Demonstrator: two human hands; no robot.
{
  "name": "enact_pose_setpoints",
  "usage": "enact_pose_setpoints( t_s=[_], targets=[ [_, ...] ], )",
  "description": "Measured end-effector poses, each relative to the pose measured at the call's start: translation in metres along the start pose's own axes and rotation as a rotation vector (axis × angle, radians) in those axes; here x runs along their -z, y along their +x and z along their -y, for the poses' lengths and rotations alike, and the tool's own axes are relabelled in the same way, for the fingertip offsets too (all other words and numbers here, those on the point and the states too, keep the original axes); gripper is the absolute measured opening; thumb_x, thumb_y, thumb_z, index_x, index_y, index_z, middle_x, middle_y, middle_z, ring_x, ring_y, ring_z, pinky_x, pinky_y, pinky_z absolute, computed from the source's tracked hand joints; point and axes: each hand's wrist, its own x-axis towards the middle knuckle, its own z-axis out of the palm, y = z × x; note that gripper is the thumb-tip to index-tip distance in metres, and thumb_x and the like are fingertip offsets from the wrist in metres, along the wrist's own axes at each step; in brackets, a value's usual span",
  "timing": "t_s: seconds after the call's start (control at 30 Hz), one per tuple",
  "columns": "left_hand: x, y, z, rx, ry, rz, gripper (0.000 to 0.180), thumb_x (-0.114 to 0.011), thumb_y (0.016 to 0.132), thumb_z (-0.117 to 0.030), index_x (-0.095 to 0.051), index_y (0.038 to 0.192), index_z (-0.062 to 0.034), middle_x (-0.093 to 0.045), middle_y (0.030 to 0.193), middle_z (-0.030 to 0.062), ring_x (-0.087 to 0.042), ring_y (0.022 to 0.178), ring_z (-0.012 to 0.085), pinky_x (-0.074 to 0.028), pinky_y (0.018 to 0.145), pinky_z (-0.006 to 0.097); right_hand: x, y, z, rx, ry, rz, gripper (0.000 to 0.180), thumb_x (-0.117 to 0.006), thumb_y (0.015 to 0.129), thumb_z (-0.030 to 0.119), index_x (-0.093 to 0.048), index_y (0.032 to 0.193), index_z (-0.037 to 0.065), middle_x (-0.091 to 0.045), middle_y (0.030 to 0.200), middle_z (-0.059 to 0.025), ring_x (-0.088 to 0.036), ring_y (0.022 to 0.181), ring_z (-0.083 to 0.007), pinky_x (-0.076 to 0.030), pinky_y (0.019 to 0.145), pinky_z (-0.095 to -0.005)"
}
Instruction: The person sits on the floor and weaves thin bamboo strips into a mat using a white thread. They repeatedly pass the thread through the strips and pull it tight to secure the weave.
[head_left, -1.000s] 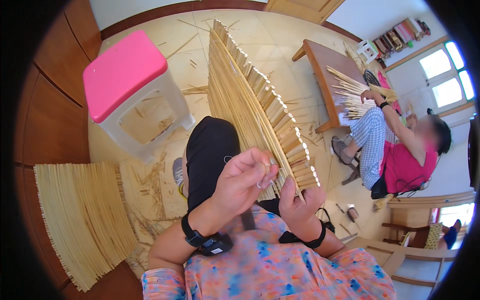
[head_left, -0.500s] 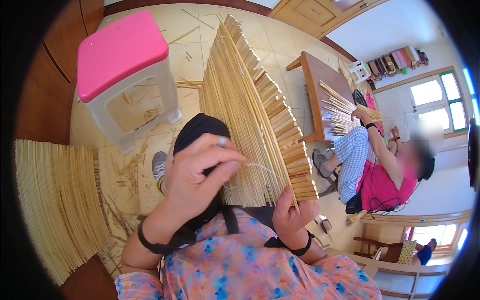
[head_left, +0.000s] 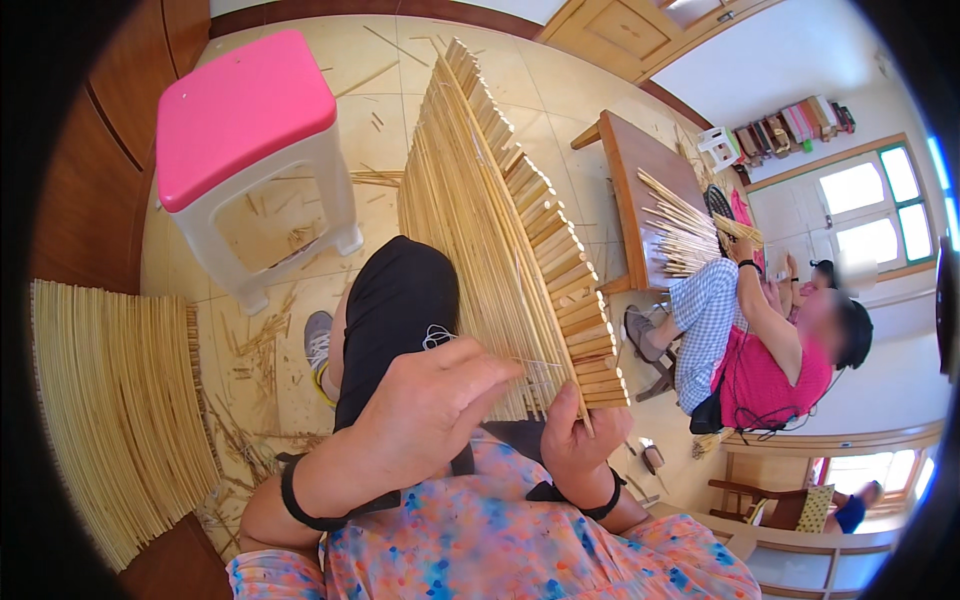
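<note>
A mat of pale stalks (head_left: 465,240) slants beside the person's black-clad knee (head_left: 400,300). The left hand (head_left: 430,395) pinches thin white thread (head_left: 543,362) over it; the right hand (head_left: 578,440) grips its near edge. Left stands a pink-topped stool (head_left: 245,115); right, a brown worktop (head_left: 650,145) bearing loose stalks (head_left: 680,235).

Long straw-coloured stick mat (head_left: 470,230) aslant, thin white thread (head_left: 544,363) at its near end
</note>
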Motion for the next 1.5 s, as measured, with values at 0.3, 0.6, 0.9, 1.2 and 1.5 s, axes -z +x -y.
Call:
enact_pose_setpoints(
  t_s=[0.3, 0.6, 0.9, 1.2, 1.5],
  targets=[
    [-0.003, 0.0, -0.004, -0.003, 0.194, 0.099, 0.014, -0.071, 0.089, -0.009, -0.072, 0.102, -0.009, -0.065, 0.071, 0.0085, -0.066, 0.062, 0.0272, -0.051, 0.052, 0.035, 0.003, 0.001, 0.003, -0.069, 0.055, 0.073, 0.005, -0.063, 0.084, 0.003, -0.065, 0.088, 0.0, -0.06, 0.077, -0.0164, -0.058, 0.06, -0.0372, -0.044, 0.052, -0.0418],
    [0.0, 0.0, -0.008, -0.041, 0.32, 0.021, 0.027, -0.072, 0.085, -0.007, -0.074, 0.111, -0.0111, -0.056, 0.064, 0.0066, -0.059, 0.053, 0.0257, -0.047, 0.048, 0.036, -0.001, 0.003, 0.002, -0.006, 0.007, -0.012, 0.004, -0.063, 0.084, 0.003, -0.065, 0.085, 0.0, -0.06, 0.075, -0.0156, -0.058, 0.059, -0.0358, -0.045, 0.051, -0.0409],
    [0.003, 0.002, -0.013, -0.153, 0.418, 0.013, 0.031, -0.069, 0.073, -0.01, -0.073, 0.105, -0.0085, -0.054, 0.066, 0.0045, -0.06, 0.052, 0.0219, -0.048, 0.046, 0.034, 0.001, 0.003, 0.003, -0.026, -0.002, 0.019, 0.006, -0.064, 0.085, 0.004, -0.066, 0.08, 0.0, -0.062, 0.076, -0.0146, -0.059, 0.056, -0.033, -0.046, 0.049, -0.0383],
    [0.003, 0.004, -0.013, -0.188, 0.443, 0.012, 0.035, -0.068, 0.068, -0.011, -0.072, 0.103, -0.007, -0.056, 0.068, 0.0038, -0.062, 0.053, 0.0212, -0.05, 0.047, 0.033, 0.001, 0.005, 0.005, -0.012, 0.026, -0.005, 0.006, -0.065, 0.083, 0.002, -0.066, 0.078, 0.001, -0.062, 0.075, -0.0142, -0.06, 0.056, -0.0317, -0.046, 0.048, -0.0374],
    [0.004, 0.003, -0.013, -0.194, 0.466, 0.008, 0.034, -0.068, 0.068, -0.013, -0.072, 0.102, -0.008, -0.054, 0.067, 0.0028, -0.062, 0.053, 0.0201, -0.049, 0.047, 0.032, 0.002, 0.002, 0.004, -0.028, 0.03, 0.031, 0.006, -0.064, 0.084, 0.002, -0.066, 0.079, 0.001, -0.061, 0.074, -0.0141, -0.059, 0.055, -0.0323, -0.046, 0.048, -0.0376]
  ],
)
